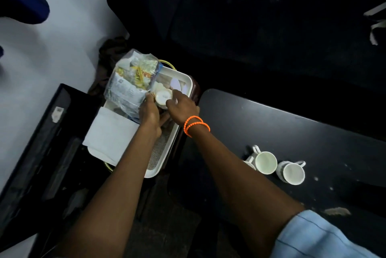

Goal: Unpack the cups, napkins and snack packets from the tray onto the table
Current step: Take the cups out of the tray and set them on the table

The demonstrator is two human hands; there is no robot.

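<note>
Both hands meet over the middle of the tray. The right hand [183, 107], its wrist ringed by two orange beaded bands [196, 125], pinches the base of a small white cup [164, 98] that lies tipped on its side, round bottom towards the camera with faint print on it. The left hand [150, 111] curls its fingers at the lower edge of a clear, crinkled plastic bag [131, 82]; it seems to hold that edge, though the blur makes this uncertain. The bag is stuffed with paper snack packets, white, yellow and green, and leans over the tray's far left part.

The tray [186, 82] is a cream, round-cornered rectangle of smooth plastic with a raised rim and a thin brass-coloured loop handle at each end. A mesh-textured liner [160, 151] shows on its near floor. A flat stack of white paper napkins [108, 132] lies across its near left corner, overhanging the rim.

To the right, well apart from the tray, the dark matte surface [292, 128] has a rounded corner and pale scuffs. On it three glossy white mugs stand close together: one [265, 162] in the middle, one [292, 173] to its right, and a third [249, 162] mostly hidden behind the middle one.

A light blue sleeve [313, 236] covers the right upper arm.
</note>
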